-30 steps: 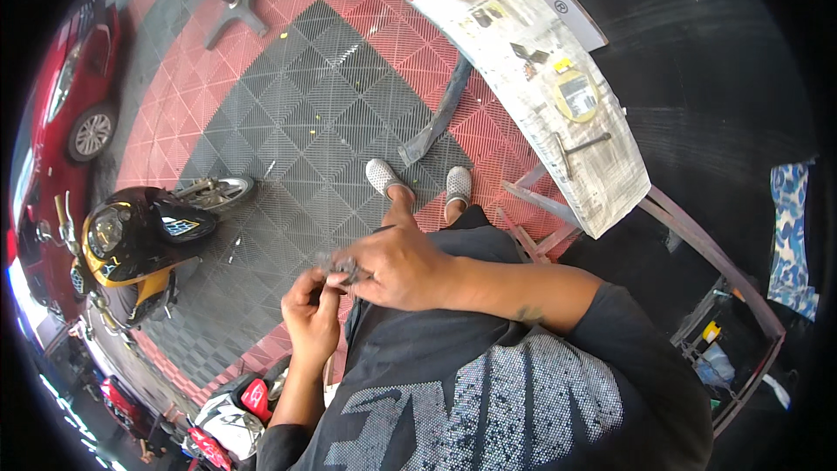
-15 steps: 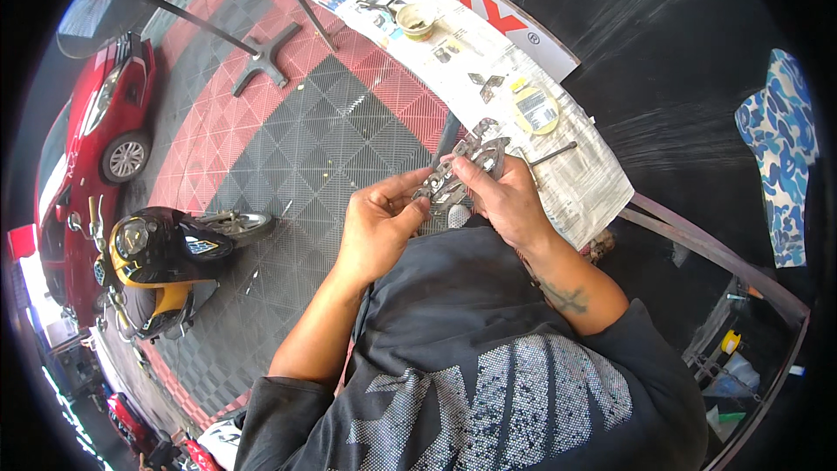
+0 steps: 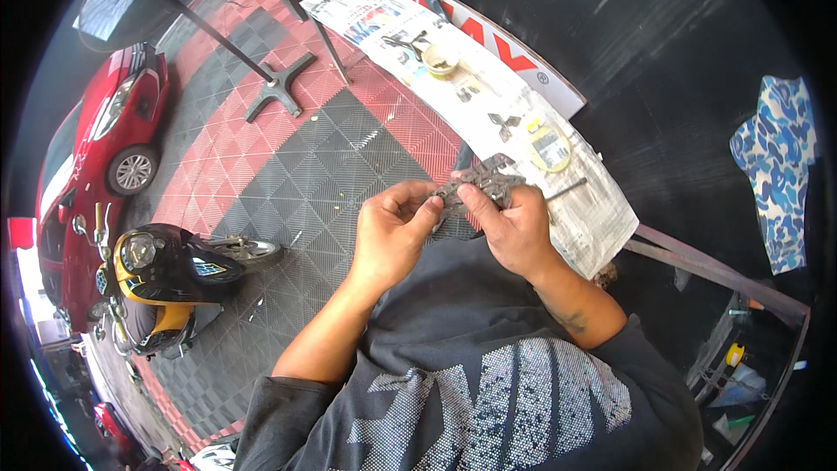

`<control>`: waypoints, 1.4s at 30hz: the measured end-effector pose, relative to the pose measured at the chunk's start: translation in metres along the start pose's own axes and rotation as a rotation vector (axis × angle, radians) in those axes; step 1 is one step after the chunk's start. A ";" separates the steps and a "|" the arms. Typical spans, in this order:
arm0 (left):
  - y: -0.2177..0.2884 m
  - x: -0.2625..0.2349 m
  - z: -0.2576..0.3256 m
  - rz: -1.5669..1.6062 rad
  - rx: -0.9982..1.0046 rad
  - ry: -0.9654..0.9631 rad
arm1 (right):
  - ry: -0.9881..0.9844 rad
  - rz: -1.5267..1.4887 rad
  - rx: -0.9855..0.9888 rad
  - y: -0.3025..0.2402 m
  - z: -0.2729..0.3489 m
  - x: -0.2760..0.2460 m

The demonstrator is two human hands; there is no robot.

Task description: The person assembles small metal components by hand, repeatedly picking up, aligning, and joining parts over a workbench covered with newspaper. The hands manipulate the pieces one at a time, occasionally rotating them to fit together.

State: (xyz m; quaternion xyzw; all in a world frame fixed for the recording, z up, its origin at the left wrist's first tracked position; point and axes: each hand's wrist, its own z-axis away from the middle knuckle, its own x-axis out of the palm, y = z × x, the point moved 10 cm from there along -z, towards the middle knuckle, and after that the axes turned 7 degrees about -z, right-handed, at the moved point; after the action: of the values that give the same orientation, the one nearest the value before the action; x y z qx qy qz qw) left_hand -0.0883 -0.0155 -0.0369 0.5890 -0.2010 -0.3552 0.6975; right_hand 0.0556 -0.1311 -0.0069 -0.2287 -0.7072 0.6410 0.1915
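Pinching a dull grey, jagged openwork piece (image 3: pixel 491 180), both the left hand (image 3: pixel 390 234) and right hand (image 3: pixel 520 234) keep thumbs and fingers (image 3: pixel 406 191) narrowly closed on it. It sits before the dark cloth shirt (image 3: pixel 436 288), near the newspaper-covered table (image 3: pixel 602 223). Fingers hide its lower edge; blur obscures whether it is several parts.

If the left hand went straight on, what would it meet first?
The left hand would likely meet the dark grey part between the hands first, then the right hand; depth is unclear.
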 end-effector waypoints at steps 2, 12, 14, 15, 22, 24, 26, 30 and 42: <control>0.006 -0.020 -0.006 -0.101 0.024 0.053 | -0.010 0.063 -0.084 -0.012 -0.013 0.021; -0.012 -0.093 -0.023 -0.106 0.101 0.215 | -0.042 0.263 -0.430 -0.030 -0.042 0.111; -0.015 -0.101 -0.025 -0.185 0.102 0.278 | -0.072 0.238 -0.326 -0.020 -0.055 0.111; -0.014 -0.102 -0.027 -0.136 0.087 0.274 | -0.088 0.225 -0.282 -0.017 -0.064 0.109; 0.015 -0.095 -0.037 0.138 0.104 0.193 | -0.228 -0.192 0.095 -0.004 -0.123 0.090; 0.025 -0.089 -0.041 0.097 0.075 0.224 | -0.236 -0.136 -0.047 -0.011 -0.132 0.085; 0.029 -0.087 -0.047 0.113 0.045 0.273 | -0.257 -0.070 -0.073 -0.020 -0.135 0.082; 0.033 -0.080 -0.055 0.067 0.078 0.358 | -0.317 0.083 -0.281 -0.043 -0.134 0.076; 0.033 -0.056 -0.075 -0.083 0.058 0.425 | -0.298 0.122 -0.224 -0.034 -0.139 0.047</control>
State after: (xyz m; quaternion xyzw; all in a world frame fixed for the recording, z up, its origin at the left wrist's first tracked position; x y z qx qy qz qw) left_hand -0.0652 0.0784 -0.0142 0.6780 -0.0352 -0.2458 0.6918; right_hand 0.0932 0.0072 0.0402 -0.1936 -0.7794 0.5956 0.0187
